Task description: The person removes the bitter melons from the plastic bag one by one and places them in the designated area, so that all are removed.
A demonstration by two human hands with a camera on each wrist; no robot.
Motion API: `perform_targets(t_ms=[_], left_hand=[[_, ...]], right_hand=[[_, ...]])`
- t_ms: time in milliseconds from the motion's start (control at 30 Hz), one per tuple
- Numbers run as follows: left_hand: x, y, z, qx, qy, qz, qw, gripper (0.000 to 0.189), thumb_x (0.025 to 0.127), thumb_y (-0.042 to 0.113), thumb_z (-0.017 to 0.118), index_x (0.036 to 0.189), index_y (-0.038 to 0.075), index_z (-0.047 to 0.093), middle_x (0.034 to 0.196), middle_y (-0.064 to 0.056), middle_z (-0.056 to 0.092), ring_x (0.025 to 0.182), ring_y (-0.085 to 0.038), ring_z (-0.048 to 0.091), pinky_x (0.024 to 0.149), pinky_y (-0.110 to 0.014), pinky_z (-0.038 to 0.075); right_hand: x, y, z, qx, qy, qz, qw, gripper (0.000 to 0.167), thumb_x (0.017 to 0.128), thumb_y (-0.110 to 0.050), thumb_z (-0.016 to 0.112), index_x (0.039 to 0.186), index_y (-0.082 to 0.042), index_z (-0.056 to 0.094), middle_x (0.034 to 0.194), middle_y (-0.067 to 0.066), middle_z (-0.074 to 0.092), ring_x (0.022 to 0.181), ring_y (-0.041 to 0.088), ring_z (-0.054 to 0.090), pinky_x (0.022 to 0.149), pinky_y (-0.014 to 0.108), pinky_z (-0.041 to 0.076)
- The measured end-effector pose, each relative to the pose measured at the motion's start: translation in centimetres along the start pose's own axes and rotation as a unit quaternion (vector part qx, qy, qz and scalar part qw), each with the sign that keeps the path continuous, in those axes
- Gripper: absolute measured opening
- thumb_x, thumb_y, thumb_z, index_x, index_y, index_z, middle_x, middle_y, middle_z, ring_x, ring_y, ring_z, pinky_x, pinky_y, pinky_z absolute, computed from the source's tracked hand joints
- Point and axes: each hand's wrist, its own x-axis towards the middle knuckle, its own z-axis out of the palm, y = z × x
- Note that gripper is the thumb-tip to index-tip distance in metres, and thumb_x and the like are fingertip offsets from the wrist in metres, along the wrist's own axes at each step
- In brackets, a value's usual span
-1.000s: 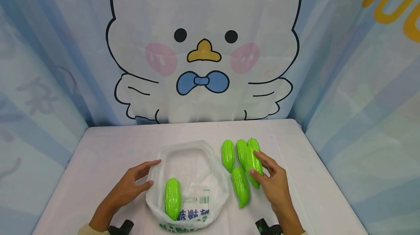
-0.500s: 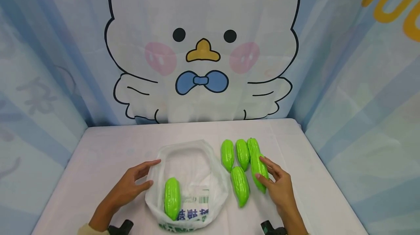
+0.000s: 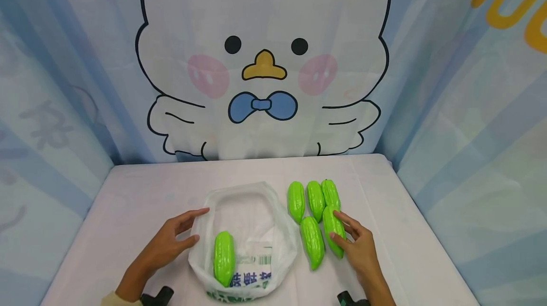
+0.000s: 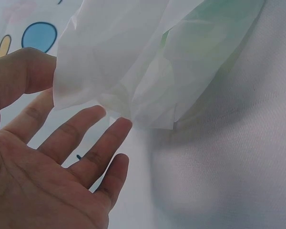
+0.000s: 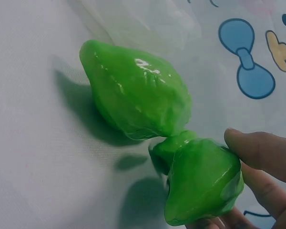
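A white plastic bag (image 3: 284, 249), its mouth spread wide, stands on the table with one glossy green bitter melon (image 3: 224, 258) inside. At its left edge rests my left hand (image 3: 173, 238), thumb and index finger apart and touching the plastic. In the left wrist view the bag's edge hides one fingertip, and the other fingers are loosely bent. My right hand (image 3: 358, 245) grips another bitter melon (image 5: 202, 181) between thumb and fingers, to the right of the bag. Beside that one lies a bitter melon (image 3: 313, 243), its pointed end toward me.
Three more bitter melons (image 3: 316, 201) lie in a row just behind, right of the bag. The white-covered table (image 3: 145, 187) ends at a curtain (image 3: 256, 130) printed with a cartoon chick. Striped curtains hang on both sides.
The bitter melon in my right hand first moved right, then slightly left and nearer to me, uncovering the back-row one. My left hand and the bag stayed put.
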Motion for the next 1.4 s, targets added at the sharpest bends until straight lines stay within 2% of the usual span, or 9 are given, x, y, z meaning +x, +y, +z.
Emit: perform_targets(t_ms=[233,333,433,567,667,900,1200,1400], left_hand=[[-0.1,0.0,0.0,-0.005,-0.003,0.007,1.0000,0.058,0.103,0.024,0.070,0.157,0.013,0.053,0.170,-0.018,0.039,0.149,-0.056,0.044,0.112,-0.072,0.047],[-0.1,0.0,0.0,-0.011,-0.006,0.015,0.9998,0.058,0.103,0.022,0.070,0.157,0.011,0.052,0.169,-0.021,0.040,0.148,-0.056,0.045,0.111,-0.072,0.048],[-0.1,0.1,-0.1,-0.013,-0.007,0.019,0.9997,0.058,0.103,0.022,0.069,0.157,0.011,0.052,0.169,-0.021,0.040,0.148,-0.056,0.045,0.111,-0.071,0.048],[-0.1,0.1,-0.1,-0.012,-0.007,0.021,0.9997,0.058,0.103,0.022,0.070,0.157,0.011,0.052,0.169,-0.020,0.040,0.148,-0.056,0.045,0.111,-0.071,0.048],[-0.2,0.1,-0.1,-0.013,-0.007,0.024,0.9996,0.057,0.103,0.021,0.069,0.157,0.011,0.052,0.169,-0.020,0.040,0.149,-0.056,0.044,0.112,-0.071,0.048],[-0.1,0.1,-0.1,-0.014,-0.006,0.031,0.9994,0.057,0.103,0.020,0.069,0.157,0.009,0.052,0.168,-0.021,0.041,0.149,-0.056,0.043,0.112,-0.070,0.048],[-0.2,0.2,-0.1,-0.010,-0.006,0.031,0.9995,0.058,0.103,0.021,0.069,0.157,0.009,0.052,0.168,-0.021,0.041,0.149,-0.056,0.044,0.112,-0.072,0.046],[-0.1,0.2,-0.2,-0.010,-0.006,0.025,0.9996,0.058,0.103,0.022,0.069,0.158,0.011,0.051,0.169,-0.020,0.040,0.149,-0.055,0.044,0.112,-0.071,0.047]], right_hand=[[0.4,0.4,0.2,-0.005,0.007,0.007,0.9999,0.065,0.091,-0.001,0.081,0.151,-0.014,0.060,0.167,0.010,0.043,0.148,0.034,0.050,0.097,0.014,0.056],[0.6,0.5,0.4,-0.018,0.014,0.007,0.9997,0.064,0.091,-0.002,0.082,0.151,-0.015,0.061,0.165,0.013,0.044,0.148,0.036,0.050,0.098,0.016,0.057],[0.7,0.7,0.5,-0.037,0.020,0.008,0.9991,0.064,0.091,-0.005,0.082,0.150,-0.016,0.062,0.162,0.015,0.045,0.148,0.039,0.048,0.108,0.030,0.057],[0.7,0.9,0.6,-0.048,0.019,0.014,0.9986,0.063,0.091,-0.007,0.083,0.150,-0.017,0.062,0.158,0.017,0.047,0.151,0.041,0.045,0.118,0.051,0.050],[0.6,1.1,0.7,-0.047,0.016,0.014,0.9987,0.063,0.091,-0.007,0.083,0.150,-0.017,0.062,0.158,0.017,0.047,0.152,0.041,0.044,0.118,0.049,0.050],[0.4,1.1,0.8,-0.036,0.015,0.003,0.9992,0.064,0.090,-0.005,0.083,0.150,-0.014,0.062,0.159,0.017,0.045,0.149,0.041,0.048,0.113,0.037,0.055],[0.3,0.8,0.2,-0.047,0.041,-0.009,0.9980,0.063,0.089,-0.002,0.083,0.148,-0.011,0.062,0.159,0.019,0.045,0.151,0.039,0.045,0.122,0.046,0.044],[-0.2,-0.3,-0.3,-0.038,0.055,-0.033,0.9972,0.061,0.089,0.000,0.083,0.146,-0.011,0.064,0.159,0.015,0.047,0.152,0.035,0.045,0.123,0.042,0.043]])
